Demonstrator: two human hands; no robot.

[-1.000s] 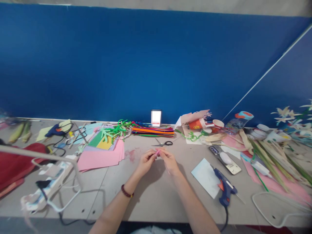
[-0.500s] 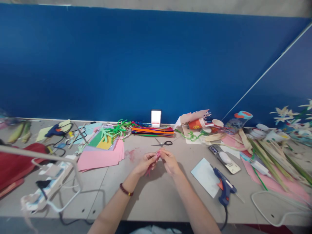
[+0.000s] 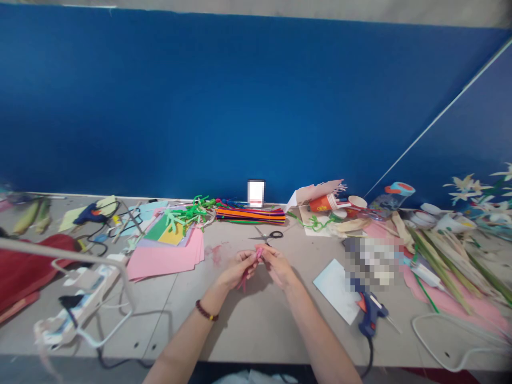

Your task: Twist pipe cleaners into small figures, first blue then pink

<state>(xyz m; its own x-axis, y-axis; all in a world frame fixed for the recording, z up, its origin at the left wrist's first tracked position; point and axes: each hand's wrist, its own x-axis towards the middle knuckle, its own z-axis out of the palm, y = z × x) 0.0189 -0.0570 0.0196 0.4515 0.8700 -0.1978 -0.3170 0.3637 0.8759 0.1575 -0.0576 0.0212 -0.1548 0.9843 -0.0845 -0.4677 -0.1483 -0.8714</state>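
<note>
My left hand [image 3: 239,271] and my right hand [image 3: 278,266] meet above the bare tabletop [image 3: 256,325]. Between their fingertips they pinch a small pink pipe-cleaner piece [image 3: 259,254], and a darker pink end dangles below my left hand. A pair of black-handled scissors [image 3: 269,234] lies just beyond my fingers. A stack of pink paper sheets [image 3: 168,262] lies to the left of my hands. A blue hot glue gun [image 3: 371,314] rests to the right, beside a pale blue card [image 3: 335,292].
A bundle of multicoloured pipe cleaners [image 3: 250,215] and green pipe-cleaner shapes [image 3: 188,216] line the back by the blue wall. Paper cups [image 3: 324,202], long green-and-cream strips [image 3: 440,266], a second glue gun [image 3: 92,214], a power strip [image 3: 86,290] and white cables crowd the sides.
My hands have shifted slightly, and the dark pink end now hangs below my left hand. A pixelated patch now covers the spot on the table right of the card.
</note>
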